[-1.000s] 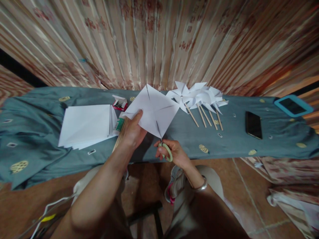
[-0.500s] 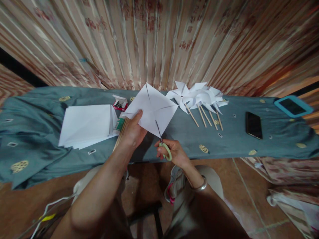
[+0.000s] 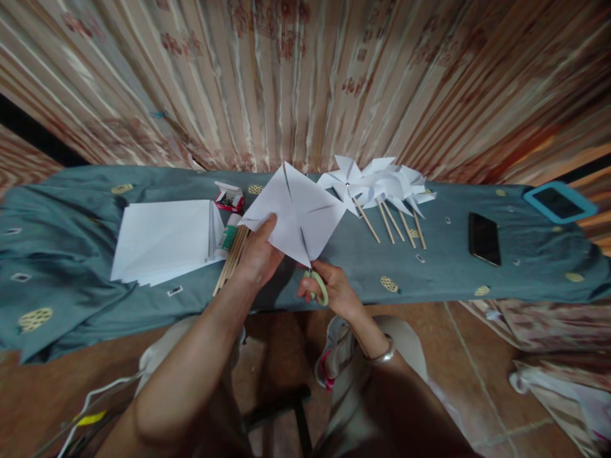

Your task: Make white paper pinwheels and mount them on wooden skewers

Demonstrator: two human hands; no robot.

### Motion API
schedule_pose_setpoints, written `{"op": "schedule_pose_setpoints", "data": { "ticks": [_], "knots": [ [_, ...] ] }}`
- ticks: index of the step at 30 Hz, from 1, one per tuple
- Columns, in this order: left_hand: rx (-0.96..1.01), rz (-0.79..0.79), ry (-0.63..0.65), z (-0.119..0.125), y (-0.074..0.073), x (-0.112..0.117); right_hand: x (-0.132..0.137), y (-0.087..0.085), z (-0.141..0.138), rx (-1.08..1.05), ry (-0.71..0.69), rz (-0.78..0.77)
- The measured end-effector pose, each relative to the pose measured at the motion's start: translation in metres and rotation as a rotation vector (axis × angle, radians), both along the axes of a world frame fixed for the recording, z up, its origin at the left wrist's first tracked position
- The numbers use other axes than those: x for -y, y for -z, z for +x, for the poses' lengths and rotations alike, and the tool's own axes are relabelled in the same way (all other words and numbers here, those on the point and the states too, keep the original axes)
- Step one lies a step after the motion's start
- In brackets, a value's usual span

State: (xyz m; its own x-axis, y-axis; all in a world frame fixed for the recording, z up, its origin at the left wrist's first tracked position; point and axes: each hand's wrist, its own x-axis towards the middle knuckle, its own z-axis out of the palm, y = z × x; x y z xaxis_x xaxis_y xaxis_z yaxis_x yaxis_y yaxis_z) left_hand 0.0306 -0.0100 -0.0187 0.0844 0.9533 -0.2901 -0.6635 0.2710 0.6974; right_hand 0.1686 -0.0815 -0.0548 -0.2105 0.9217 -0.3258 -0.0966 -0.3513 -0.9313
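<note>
My left hand (image 3: pixel 258 254) pinches a white paper square (image 3: pixel 296 213) by its lower left edge and holds it up over the table. The square has slits running in from its corners. My right hand (image 3: pixel 329 289) is closed on scissors with a pale green handle (image 3: pixel 319 287); their blades reach up into the slit at the square's near corner. A bundle of wooden sticks (image 3: pixel 230 261) lies just under my left hand.
A stack of white paper (image 3: pixel 162 238) lies to the left on the teal cloth (image 3: pixel 71 229). A small open box (image 3: pixel 228 198) sits behind it. Several finished paper pinwheels (image 3: pixel 377 187) on sticks lie right of centre. A black phone (image 3: pixel 484 238) and a blue-cased tablet (image 3: pixel 558 202) are far right.
The scissors have pushed further up into the near corner slit and my right hand has risen towards the paper. The paper has tilted slightly.
</note>
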Motion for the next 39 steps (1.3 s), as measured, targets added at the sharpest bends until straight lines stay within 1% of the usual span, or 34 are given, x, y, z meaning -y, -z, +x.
{"op": "schedule_pose_setpoints", "data": {
  "ticks": [5, 11, 17, 21, 31, 39],
  "knots": [
    [0.000, 0.024, 0.009, -0.0011, 0.0033, -0.0001, -0.0006, 0.0040, -0.0013, -0.032, 0.026, -0.006],
    [0.008, -0.004, -0.001, -0.0005, 0.0002, 0.0000, -0.0012, 0.0052, -0.0016, -0.025, 0.022, -0.003],
    [0.041, -0.002, -0.013, -0.0001, -0.0008, 0.0017, -0.0009, 0.0030, -0.0007, -0.004, 0.024, 0.005],
    [0.032, -0.003, 0.011, 0.0001, -0.0009, 0.0036, -0.0007, 0.0015, 0.0000, 0.031, 0.007, 0.035],
    [0.064, 0.011, 0.009, 0.0011, -0.0017, 0.0039, -0.0013, -0.0022, 0.0019, 0.023, -0.002, 0.045],
    [0.048, 0.023, 0.025, -0.0003, 0.0005, 0.0045, -0.0021, -0.0020, 0.0019, 0.007, 0.016, 0.014]
  ]
}}
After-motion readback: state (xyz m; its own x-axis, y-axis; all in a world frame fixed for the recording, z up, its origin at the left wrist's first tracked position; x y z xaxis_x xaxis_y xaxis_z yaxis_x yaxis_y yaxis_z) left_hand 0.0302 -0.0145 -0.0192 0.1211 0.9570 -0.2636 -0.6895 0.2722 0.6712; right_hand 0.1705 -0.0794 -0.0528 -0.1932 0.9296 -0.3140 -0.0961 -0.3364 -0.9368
